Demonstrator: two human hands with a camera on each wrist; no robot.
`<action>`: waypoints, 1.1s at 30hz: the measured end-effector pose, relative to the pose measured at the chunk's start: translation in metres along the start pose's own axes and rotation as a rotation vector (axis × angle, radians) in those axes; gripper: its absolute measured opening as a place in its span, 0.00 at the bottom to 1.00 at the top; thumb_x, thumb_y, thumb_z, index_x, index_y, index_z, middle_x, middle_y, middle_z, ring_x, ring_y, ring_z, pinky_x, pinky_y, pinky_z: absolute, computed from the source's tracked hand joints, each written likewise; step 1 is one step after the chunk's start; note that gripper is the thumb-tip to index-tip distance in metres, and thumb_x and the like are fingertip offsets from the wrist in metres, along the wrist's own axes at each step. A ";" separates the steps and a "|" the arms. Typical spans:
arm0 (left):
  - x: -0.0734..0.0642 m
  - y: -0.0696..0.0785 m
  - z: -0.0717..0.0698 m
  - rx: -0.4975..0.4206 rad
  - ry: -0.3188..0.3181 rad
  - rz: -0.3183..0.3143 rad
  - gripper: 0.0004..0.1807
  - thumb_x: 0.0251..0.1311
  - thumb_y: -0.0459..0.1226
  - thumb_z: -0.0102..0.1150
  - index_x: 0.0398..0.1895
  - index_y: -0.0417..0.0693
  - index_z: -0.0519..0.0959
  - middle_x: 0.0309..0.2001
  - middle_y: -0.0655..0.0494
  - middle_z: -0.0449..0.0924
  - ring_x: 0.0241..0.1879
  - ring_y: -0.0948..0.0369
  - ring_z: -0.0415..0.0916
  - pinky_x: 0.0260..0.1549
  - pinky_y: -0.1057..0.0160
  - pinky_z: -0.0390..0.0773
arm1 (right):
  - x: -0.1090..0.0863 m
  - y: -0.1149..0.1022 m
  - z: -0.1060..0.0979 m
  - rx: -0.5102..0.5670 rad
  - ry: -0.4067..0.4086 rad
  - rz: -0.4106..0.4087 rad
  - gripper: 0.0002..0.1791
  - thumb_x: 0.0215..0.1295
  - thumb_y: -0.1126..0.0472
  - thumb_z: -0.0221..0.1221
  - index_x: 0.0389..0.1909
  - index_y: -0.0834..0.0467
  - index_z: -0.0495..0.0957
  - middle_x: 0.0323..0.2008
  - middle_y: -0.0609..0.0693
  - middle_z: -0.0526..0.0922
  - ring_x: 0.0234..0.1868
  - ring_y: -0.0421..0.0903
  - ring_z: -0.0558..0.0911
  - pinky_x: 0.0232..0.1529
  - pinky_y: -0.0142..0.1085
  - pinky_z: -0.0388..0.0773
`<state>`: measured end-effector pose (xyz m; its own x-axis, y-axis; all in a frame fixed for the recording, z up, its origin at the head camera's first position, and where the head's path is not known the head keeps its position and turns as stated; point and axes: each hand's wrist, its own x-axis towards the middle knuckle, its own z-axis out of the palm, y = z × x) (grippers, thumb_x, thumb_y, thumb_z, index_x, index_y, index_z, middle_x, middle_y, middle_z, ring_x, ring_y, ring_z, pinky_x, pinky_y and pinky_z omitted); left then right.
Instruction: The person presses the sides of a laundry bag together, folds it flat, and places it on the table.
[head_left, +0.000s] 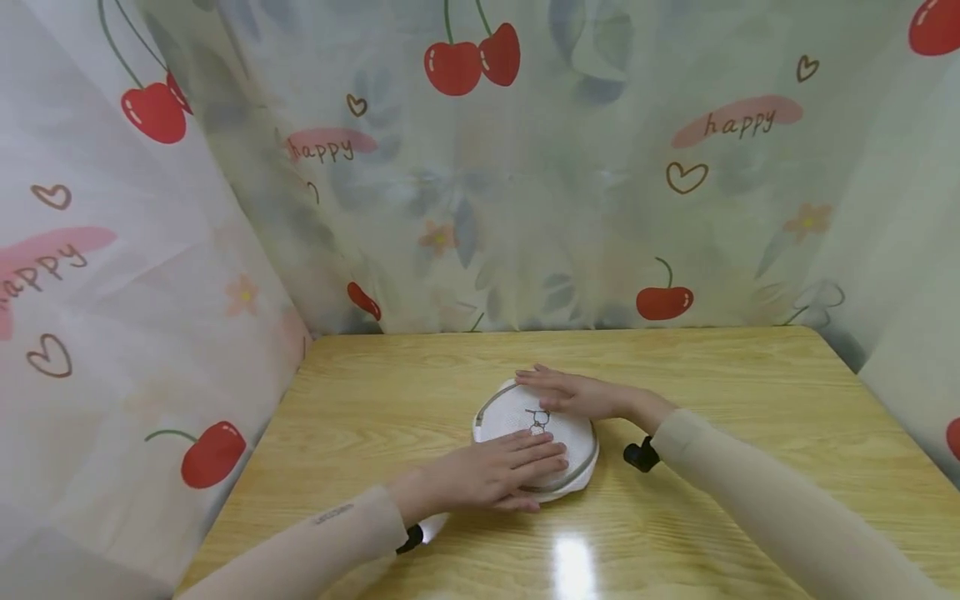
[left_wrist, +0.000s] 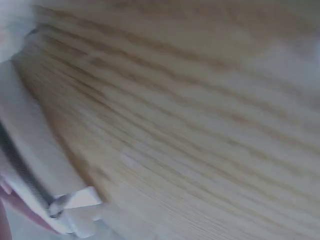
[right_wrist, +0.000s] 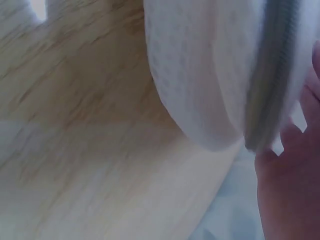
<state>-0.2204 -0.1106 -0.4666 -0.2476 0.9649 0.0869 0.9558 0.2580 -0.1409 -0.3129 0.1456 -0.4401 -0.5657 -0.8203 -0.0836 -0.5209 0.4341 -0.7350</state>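
Note:
A round white mesh laundry bag with a grey zip around its edge lies on the wooden table, a small dark line drawing on its top. My left hand rests flat across the near side of the bag, fingers straight. On the far right side, my right hand lies on top with extended fingers. Up close in the right wrist view, the bag's mesh wall and zip stand beside the right hand. The left wrist view catches the zip's metal slider at the bag's edge.
The light wood table extends around the bag, with its far edge against a curtain printed with cherries and hearts. Another printed sheet hangs along the left. Black wrist-camera mounts sit under both sleeves.

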 end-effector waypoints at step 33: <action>0.015 -0.010 0.022 -0.075 -0.222 0.038 0.33 0.86 0.50 0.28 0.86 0.50 0.41 0.85 0.54 0.36 0.83 0.61 0.36 0.79 0.60 0.40 | 0.023 0.032 0.029 -0.206 -0.058 -0.078 0.29 0.85 0.58 0.46 0.81 0.60 0.57 0.82 0.61 0.54 0.81 0.64 0.51 0.76 0.66 0.45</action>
<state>-0.2369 -0.0972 -0.4858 -0.2325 0.9628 -0.1375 0.9720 0.2253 -0.0660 -0.3241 0.1294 -0.4848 -0.4840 -0.8719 -0.0745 -0.6844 0.4302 -0.5887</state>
